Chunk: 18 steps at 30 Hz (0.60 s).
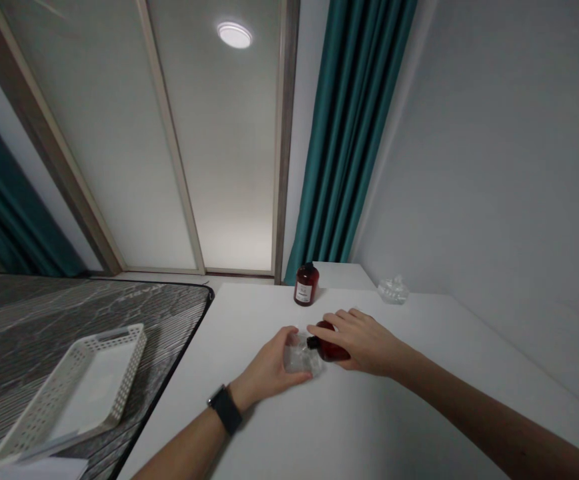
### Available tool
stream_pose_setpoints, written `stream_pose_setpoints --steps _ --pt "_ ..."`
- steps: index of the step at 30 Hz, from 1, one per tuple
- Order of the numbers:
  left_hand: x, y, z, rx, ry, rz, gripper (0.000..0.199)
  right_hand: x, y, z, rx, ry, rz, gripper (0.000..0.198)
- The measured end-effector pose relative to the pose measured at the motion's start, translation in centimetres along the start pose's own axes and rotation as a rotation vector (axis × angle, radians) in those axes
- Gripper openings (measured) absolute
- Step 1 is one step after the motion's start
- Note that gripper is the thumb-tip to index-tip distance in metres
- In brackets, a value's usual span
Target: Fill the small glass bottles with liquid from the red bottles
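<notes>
My right hand (364,340) is wrapped round a reddish-brown bottle (331,351), which lies tilted on its side with its black top pointing left. Facing that top, my left hand (274,363) grips a clear, see-through object (299,357) between thumb and fingers. Whether it is a plastic bag or a clear container I cannot tell. The bottle's black end overlaps the clear object in view; whether it is inside or in front is unclear. A second brown bottle (304,285) with a white label and black top stands upright farther back.
Near the wall on the white table (369,427) sits another clear, lumpy object (393,291). To the left, a white perforated basket (132,373) rests on a grey patterned surface (169,307) with a dark edge. Behind are a teal curtain (354,133) and frosted sliding doors (229,167).
</notes>
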<state>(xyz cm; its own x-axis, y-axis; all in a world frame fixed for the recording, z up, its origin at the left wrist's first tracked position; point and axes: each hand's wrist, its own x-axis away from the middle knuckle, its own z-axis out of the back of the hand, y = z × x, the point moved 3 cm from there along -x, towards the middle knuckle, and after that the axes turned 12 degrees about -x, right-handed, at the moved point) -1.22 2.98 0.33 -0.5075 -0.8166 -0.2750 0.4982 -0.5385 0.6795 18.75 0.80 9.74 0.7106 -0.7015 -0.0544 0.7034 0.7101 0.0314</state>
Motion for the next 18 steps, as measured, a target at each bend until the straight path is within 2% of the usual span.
stream_pose_setpoints --steps 18 --pt "0.03 0.01 0.02 -0.008 0.007 -0.005 0.073 0.00 0.00 0.15 0.004 0.004 0.015 0.066"
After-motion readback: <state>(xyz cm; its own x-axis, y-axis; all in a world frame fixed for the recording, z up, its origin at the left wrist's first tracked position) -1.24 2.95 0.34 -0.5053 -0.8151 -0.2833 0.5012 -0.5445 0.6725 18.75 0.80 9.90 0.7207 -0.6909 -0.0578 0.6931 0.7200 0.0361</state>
